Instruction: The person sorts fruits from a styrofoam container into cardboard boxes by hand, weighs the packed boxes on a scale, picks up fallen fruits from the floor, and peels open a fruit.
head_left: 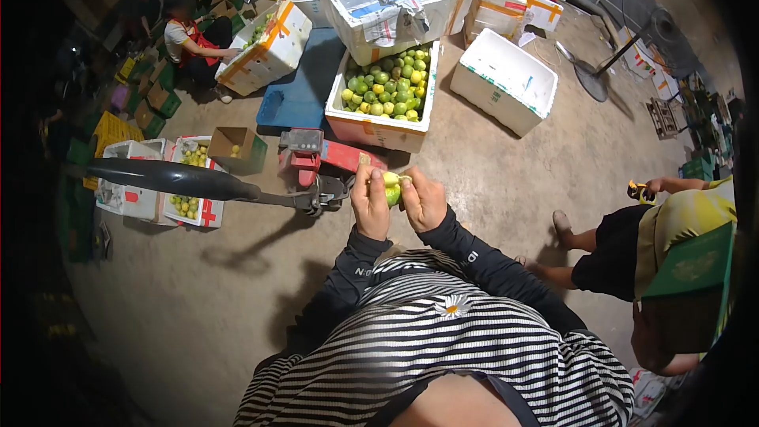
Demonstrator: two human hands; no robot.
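Observation:
Both of my hands are raised in front of my striped shirt, close together. My left hand [371, 204] has its fingers closed on the left side of a green fruit [393, 193] with a paler, yellowish top. From the right, my right hand [424, 201] pinches the same fruit near its top. The fingertips hide part of it. Beyond my hands stands a white foam box [379, 136] filled with green and yellowish fruits [387, 87]. An open foam box [360, 39] with paper and blue plastic inside rests over its back part.
A pallet jack handle [174, 180] reaches left over smaller fruit boxes. A person [194, 43] crouches by a tilted fruit box [277, 51] at upper left. Another person [617, 249] stands at right with a green box [692, 285]. An empty foam box [506, 95] lies on the floor.

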